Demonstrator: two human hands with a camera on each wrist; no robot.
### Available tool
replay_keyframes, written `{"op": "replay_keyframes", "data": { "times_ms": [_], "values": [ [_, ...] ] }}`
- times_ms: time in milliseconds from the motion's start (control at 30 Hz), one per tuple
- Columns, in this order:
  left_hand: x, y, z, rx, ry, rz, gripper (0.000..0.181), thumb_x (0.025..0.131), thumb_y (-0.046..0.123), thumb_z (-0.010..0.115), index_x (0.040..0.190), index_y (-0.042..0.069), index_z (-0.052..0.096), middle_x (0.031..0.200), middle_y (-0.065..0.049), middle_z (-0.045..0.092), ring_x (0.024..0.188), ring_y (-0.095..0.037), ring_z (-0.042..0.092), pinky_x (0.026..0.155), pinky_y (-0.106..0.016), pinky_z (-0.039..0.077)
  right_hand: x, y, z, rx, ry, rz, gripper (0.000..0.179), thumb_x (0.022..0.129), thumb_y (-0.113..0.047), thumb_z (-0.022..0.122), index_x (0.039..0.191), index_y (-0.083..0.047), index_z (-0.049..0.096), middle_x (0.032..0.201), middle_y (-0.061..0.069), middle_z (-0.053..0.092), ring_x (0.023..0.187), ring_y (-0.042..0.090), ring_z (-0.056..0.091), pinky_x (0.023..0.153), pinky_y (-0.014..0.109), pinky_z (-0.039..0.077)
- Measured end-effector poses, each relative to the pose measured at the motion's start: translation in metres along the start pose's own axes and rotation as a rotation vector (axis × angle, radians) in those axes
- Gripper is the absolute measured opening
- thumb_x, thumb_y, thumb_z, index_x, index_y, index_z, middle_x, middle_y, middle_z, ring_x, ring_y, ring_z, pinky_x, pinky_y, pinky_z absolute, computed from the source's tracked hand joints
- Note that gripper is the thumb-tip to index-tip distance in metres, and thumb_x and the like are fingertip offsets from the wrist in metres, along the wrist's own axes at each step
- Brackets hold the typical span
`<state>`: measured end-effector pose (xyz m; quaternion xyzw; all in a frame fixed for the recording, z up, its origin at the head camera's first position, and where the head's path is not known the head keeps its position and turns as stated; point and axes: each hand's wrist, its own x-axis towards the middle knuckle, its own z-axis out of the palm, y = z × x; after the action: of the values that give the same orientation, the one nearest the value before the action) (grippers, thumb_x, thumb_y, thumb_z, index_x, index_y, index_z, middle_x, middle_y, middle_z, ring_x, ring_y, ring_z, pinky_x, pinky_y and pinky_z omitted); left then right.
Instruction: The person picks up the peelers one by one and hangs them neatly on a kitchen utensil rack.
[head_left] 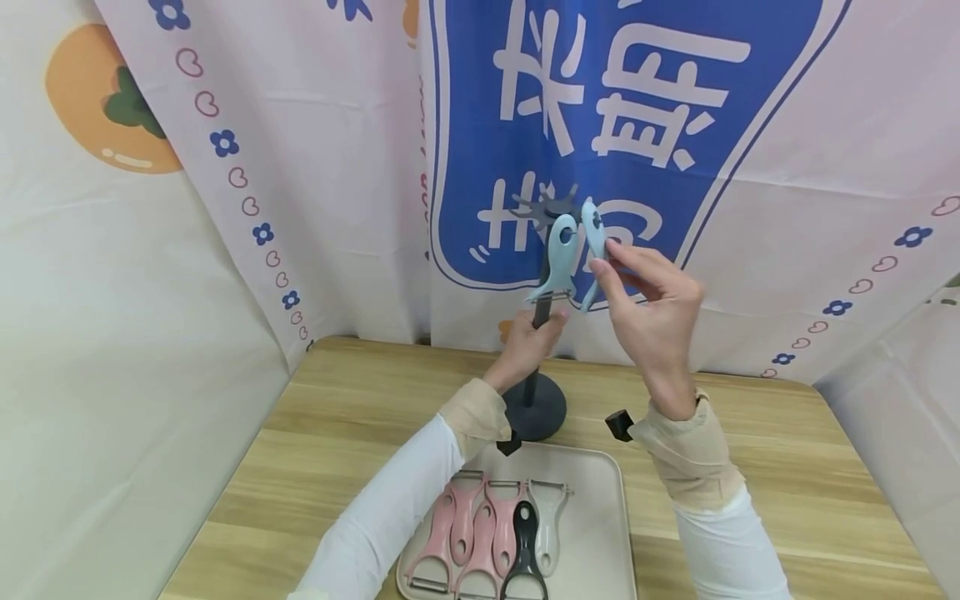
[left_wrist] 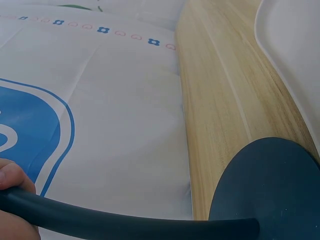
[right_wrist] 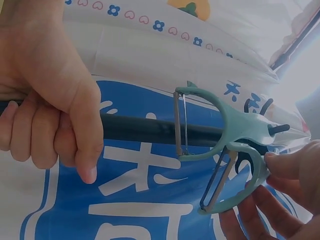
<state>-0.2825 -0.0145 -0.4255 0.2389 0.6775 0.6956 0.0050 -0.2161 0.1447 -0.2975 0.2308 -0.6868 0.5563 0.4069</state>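
My left hand (head_left: pixel 530 343) grips the dark pole of an upright stand (right_wrist: pixel 137 129), fingers curled round it in the right wrist view. Prongs (head_left: pixel 536 207) spread out at the stand's top. From one of them hangs a light blue peeler (head_left: pixel 561 257), blade end down. Beside it, my right hand (head_left: pixel 654 304) pinches a second light blue peeler (head_left: pixel 594 225) between thumb and fingers, its holed handle end up near the prongs. In the right wrist view this held peeler (right_wrist: pixel 258 170) overlaps the hanging one. The stand's round base (left_wrist: pixel 270 182) sits on the table.
A pale tray (head_left: pixel 596 533) lies in front of the base. Pink peelers (head_left: pixel 442 533), a black peeler (head_left: pixel 525 533) and a whitish peeler (head_left: pixel 549 521) lie on it. Behind the wooden table (head_left: pixel 772 467) hangs a printed cloth (head_left: pixel 360 192).
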Motion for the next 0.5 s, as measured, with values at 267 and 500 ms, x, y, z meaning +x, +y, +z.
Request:
{"op": "replay_keyframes", "data": {
  "times_ms": [267,500],
  "values": [
    [0.0005,-0.0013,0.0000,-0.009,-0.008,0.013,0.053,0.113,0.031,0.056,0.064,0.013,0.045,0.054,0.007,0.037,0.046,-0.012,0.031,0.049,-0.029,0.026,-0.0010,-0.0003,0.0030,-0.020,0.000,0.008,0.029,0.092,-0.002,0.083,0.120,0.000,0.079,0.111,0.021,0.078,0.096,0.004,0.077,0.085,0.022,0.061],
    [-0.0001,-0.0009,-0.0003,0.014,0.000,0.015,0.054,0.113,0.031,0.055,0.063,0.014,0.044,0.053,0.007,0.037,0.046,-0.012,0.030,0.049,-0.029,0.027,-0.0011,0.0006,0.0052,-0.022,-0.011,0.003,0.028,0.092,-0.002,0.082,0.121,-0.001,0.079,0.111,0.018,0.079,0.095,0.004,0.076,0.085,0.022,0.061]
  ]
}}
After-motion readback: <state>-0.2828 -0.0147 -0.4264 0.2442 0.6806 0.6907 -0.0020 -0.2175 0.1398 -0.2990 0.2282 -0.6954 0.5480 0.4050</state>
